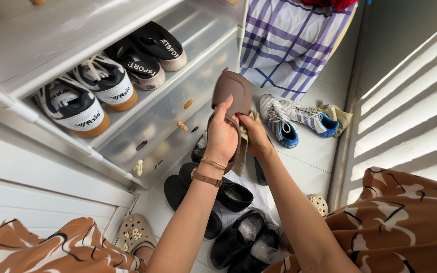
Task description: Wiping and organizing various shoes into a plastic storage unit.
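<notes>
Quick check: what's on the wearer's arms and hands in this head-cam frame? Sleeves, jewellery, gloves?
No gloves and no sleeves in view: both forearms are bare to the frame edge. The left hand has two items at the wrist: a thin gold-coloured bangle and, just below it, a watch with a slim brown strap. The right hand shows no ring or band. Brown fabric with a white and black pattern covers the knees.

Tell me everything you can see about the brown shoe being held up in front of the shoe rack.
The brown shoe looks like a slip-on with a smooth, matte, rounded upper, leather-like or rubbery. It is held off the floor, rounded end up, in front of the white shoe rack. The left hand grips its lower part from the side, and the right hand presses a beige cloth against it. Its lower part is hidden by the hands.
</notes>
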